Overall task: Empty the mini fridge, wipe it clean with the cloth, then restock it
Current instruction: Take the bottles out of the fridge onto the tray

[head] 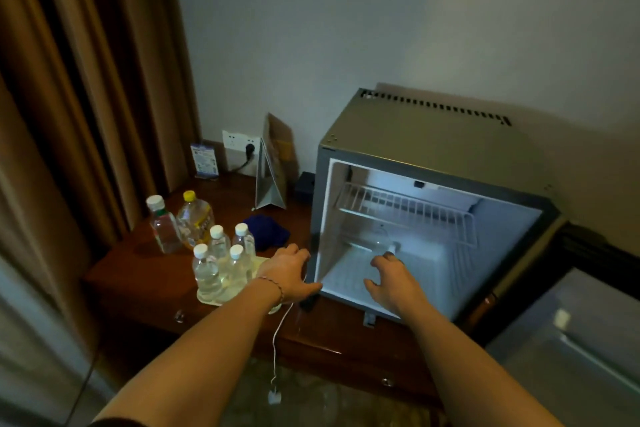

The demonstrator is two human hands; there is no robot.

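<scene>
Clear plastic is what you are reaching for: one last bottle (381,242) lies on its side on the floor of the mini fridge (433,149), under the wire shelf (408,211), its white cap towards you. Your right hand (389,282) is inside the open front, fingers spread and loosely curved, the fingertips at or just short of the cap; whether they touch it you cannot tell, and nothing is gripped yet. Your left hand (291,270) rests against the fridge's front left edge, fingers relaxed and holding nothing, probably to steady the cabinet or yourself while the other arm reaches in. On the wooden worktop (138,270) to the left, four small water bottles (221,263) stand together on a pale tray (207,296), with a taller clear bottle (162,224) and a yellow-capped bottle (194,218) behind them, set aside so the inside is free for wiping. The dark blue cloth (266,227) lies bunched between the bottles and the fridge, near to hand for the wipe. Emptying looks almost finished; since the lying bottle can roll, take it round the body rather than by the cap.
</scene>
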